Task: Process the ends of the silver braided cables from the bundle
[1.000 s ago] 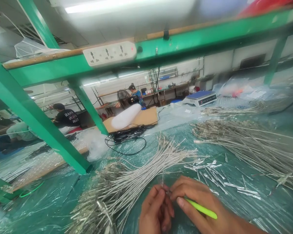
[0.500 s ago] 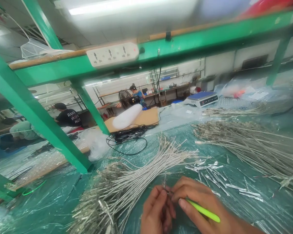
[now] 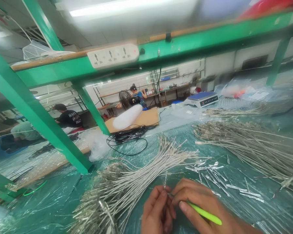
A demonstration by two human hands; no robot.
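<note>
My left hand (image 3: pixel 156 211) is at the bottom centre, its fingers pinched on a thin silver wire piece (image 3: pixel 165 179) that sticks up between the two hands. My right hand (image 3: pixel 200 203) is closed beside it, gripping a lime-green handled tool (image 3: pixel 205 214) whose tip points at the left fingertips. The fingertips of both hands touch. A fanned bundle of silver-grey wires (image 3: pixel 136 175) lies just left of and beyond the hands. Short cut silver bits (image 3: pixel 210 172) are scattered to the right of the hands.
The bench is covered with green clear plastic sheet (image 3: pixel 51 201). A larger wire pile (image 3: pixel 246 143) lies at right. A black cable coil (image 3: pixel 127 136), a blue-topped scale (image 3: pixel 201 97), green frame posts (image 3: pixel 36 117) and a power strip (image 3: pixel 113 55) stand beyond. Other people work in the background.
The view has shifted slightly. Both hands stay together at the bottom centre, with small finger movements on the wire piece.
</note>
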